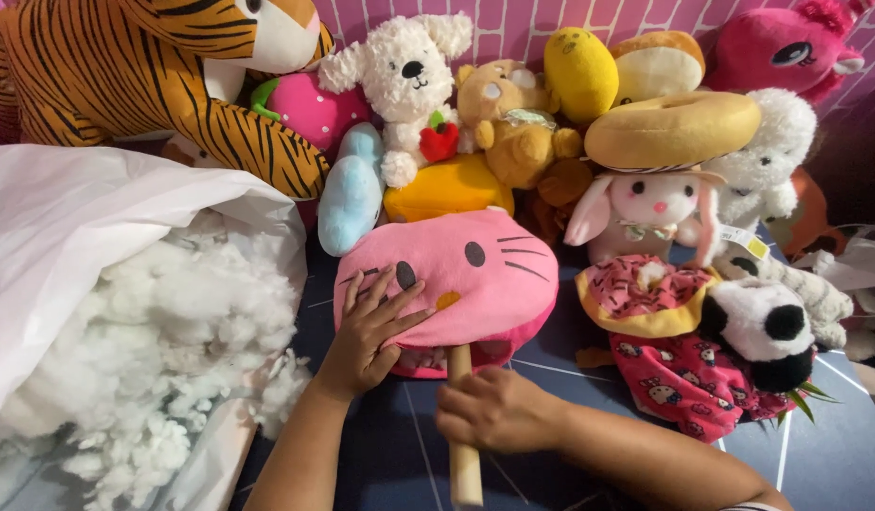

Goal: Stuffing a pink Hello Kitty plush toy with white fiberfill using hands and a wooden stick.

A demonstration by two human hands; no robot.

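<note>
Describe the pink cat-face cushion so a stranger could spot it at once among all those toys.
Start at the big white bag of stuffing on the left; just to its right, on the dark blue surface, lies the pink cat-face cushion. The left hand rests on it, and the right hand holds a wooden stick pointing into its underside. Unlike its neighbours, it is flat, with whiskers.

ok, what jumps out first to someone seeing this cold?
The pink cat-face plush at centre, with the left hand flat on it and the right hand gripping a wooden stick pushed into its underside. At left, a white bag spills loose white stuffing. Behind, a tiger plush heads a crowded row of soft toys.
</note>
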